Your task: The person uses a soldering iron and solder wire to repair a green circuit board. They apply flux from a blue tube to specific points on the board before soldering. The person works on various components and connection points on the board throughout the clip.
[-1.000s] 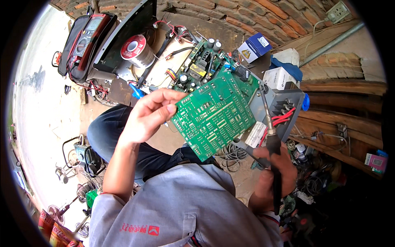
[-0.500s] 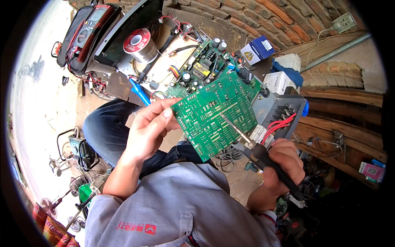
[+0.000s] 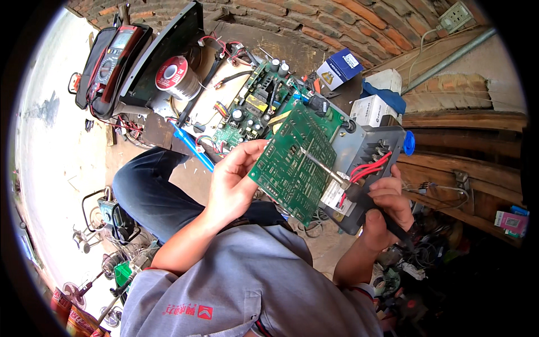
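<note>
My left hand (image 3: pixel 233 182) grips a green circuit board (image 3: pixel 289 174) by its left edge, thumb and fingers closed on it. The board is held up and tilted, its face dotted with rows of solder joints. My right hand (image 3: pixel 387 210) is wrapped around the black handle of a soldering iron (image 3: pixel 324 164). The iron's metal tip points up and left at the board's upper middle; whether it touches cannot be told. Behind the board lies an open metal chassis (image 3: pixel 351 147) with a second, component-filled board (image 3: pixel 252 104) and red wires (image 3: pixel 370 168).
A solder spool (image 3: pixel 178 78) stands on the chassis, near a dark metal panel (image 3: pixel 163 56). A multimeter (image 3: pixel 116 64) in its case lies far left. Blue (image 3: pixel 339 69) and white boxes (image 3: pixel 370 111) sit at the back right, below a brick wall (image 3: pixel 382 28). A blue tool (image 3: pixel 191 145) lies at the near edge.
My left hand has moved right, and the board is now tilted more steeply. The soldering iron's tip stays over the board, while my right hand has shifted slightly.
</note>
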Demonstrator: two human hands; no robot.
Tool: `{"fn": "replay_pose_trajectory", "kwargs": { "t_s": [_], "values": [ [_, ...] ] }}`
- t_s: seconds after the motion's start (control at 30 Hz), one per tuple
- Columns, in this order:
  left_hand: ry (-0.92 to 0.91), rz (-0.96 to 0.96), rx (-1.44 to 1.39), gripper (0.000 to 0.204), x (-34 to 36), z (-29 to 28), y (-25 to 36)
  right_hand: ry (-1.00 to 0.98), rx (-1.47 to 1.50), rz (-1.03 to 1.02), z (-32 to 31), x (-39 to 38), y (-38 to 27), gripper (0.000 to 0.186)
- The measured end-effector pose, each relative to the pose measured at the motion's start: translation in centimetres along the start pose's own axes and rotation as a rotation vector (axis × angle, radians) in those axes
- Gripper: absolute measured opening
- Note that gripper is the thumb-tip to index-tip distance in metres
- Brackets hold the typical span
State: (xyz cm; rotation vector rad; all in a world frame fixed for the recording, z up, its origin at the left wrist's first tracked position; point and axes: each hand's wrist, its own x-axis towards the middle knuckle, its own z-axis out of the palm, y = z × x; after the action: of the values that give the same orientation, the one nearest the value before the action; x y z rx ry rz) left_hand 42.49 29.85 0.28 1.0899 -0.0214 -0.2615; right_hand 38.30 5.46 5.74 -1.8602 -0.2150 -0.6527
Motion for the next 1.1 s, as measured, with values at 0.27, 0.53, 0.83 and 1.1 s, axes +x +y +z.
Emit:
{"fn": "replay_pose_trajectory", "kwargs": {
  "t_s": [0.27,0.53,0.83,1.1],
  "values": [
    [0.022,0.165,0.556,0.023,0.7,0.5,1.0,-0.084,-0.028,-0.013,-0.2,1.2,0.6,0.022],
    [0.027,0.415,0.808,0.033,0.9,-0.3,-0.1,-0.106,-0.039,0.003,-0.2,1.4,0.8,0.021],
    [0.044,0.580,0.958,0.039,1.0,-0.3,-0.6,-0.200,-0.053,0.024,-0.9,2.6,0.8,0.021],
    [0.023,0.551,0.964,0.038,1.0,-0.2,-0.2,-0.296,-0.008,0.003,-1.2,4.7,1.0,0.021]
  ]
}}
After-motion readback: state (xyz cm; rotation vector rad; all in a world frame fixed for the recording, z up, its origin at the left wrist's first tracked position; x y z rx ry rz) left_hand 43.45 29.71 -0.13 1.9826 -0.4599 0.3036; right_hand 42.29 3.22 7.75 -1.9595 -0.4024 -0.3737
